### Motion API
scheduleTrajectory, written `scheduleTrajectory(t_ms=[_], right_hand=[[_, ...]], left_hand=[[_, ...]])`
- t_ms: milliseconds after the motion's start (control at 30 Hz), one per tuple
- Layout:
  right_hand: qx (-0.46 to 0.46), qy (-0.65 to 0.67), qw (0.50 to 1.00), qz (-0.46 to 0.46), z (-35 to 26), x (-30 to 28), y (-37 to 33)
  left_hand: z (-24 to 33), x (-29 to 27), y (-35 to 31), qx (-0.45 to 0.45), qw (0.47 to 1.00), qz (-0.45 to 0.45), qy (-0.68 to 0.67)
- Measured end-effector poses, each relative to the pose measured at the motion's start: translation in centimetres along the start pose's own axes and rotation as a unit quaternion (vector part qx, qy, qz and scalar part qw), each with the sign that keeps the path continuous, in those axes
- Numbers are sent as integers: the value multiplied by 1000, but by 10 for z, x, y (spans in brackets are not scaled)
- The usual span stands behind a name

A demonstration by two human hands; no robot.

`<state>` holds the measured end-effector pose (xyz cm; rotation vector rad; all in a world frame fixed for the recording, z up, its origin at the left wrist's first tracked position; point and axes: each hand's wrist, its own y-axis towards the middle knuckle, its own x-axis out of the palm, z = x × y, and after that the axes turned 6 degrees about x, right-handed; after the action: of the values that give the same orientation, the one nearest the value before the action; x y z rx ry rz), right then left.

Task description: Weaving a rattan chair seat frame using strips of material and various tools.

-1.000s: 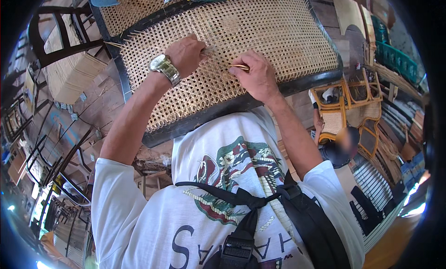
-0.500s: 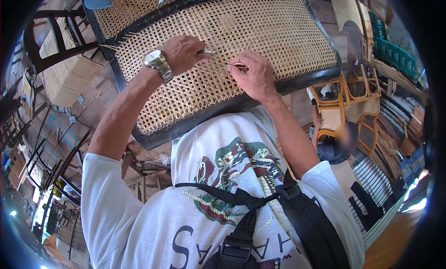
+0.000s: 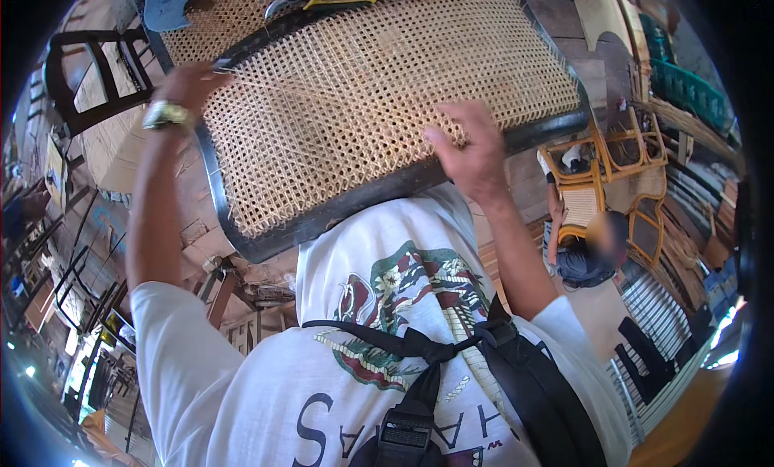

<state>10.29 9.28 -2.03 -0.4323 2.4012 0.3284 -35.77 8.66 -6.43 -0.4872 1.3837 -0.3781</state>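
Observation:
A woven cane panel [image 3: 363, 88] in a black wooden frame [image 3: 347, 199] lies across my lap, tilted, with loose strand ends along its edges. My left hand [image 3: 192, 88], smeared by motion, is at the panel's left edge near the far left corner. A thin metal-tipped tool [image 3: 222, 66] sticks out of its closed fingers; the rest of the tool is hidden. Over the near right part of the weave hangs my right hand [image 3: 474, 153], thumb and fingers apart, holding nothing.
Hand pruners [image 3: 282, 1] and a yellow-handled tool [image 3: 343, 1] rest beyond the panel, beside a blue-grey piece [image 3: 168, 8]. A dark chair [image 3: 85, 72] stands left. To the right, another person [image 3: 587, 261] works at a rattan chair [image 3: 597, 173]; a green crate [image 3: 685, 90] is behind.
My left hand has swept left from the middle of the weave to the frame's edge, with the tool. My right hand has opened from its pinch on a cane strand and moved right and nearer.

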Motion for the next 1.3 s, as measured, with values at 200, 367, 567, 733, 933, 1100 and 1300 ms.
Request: scheduleTrajectory(t_ms=[200, 367, 567, 733, 933, 1100, 1300], right_hand=[[384, -33, 916, 108, 80, -56, -87], [544, 163, 823, -4, 56, -41, -103], [358, 37, 933, -13, 25, -49, -112], [445, 109, 888, -39, 10, -55, -87], [405, 65, 911, -51, 68, -51, -106], [353, 93, 931, 12, 125, -45, -124], [254, -102, 960, -56, 216, -124, -224]], left_hand=[[-127, -27, -44, -123, 954, 252, 110], [90, 26, -44, 252, 935, 226, -103], [245, 46, -95, 270, 939, 94, -191], [250, 56, -100, 291, 933, 102, -183], [236, 67, -104, 281, 920, 166, -216], [252, 63, -126, 214, 949, 138, -183], [219, 86, -194, 117, 951, 175, -229]])
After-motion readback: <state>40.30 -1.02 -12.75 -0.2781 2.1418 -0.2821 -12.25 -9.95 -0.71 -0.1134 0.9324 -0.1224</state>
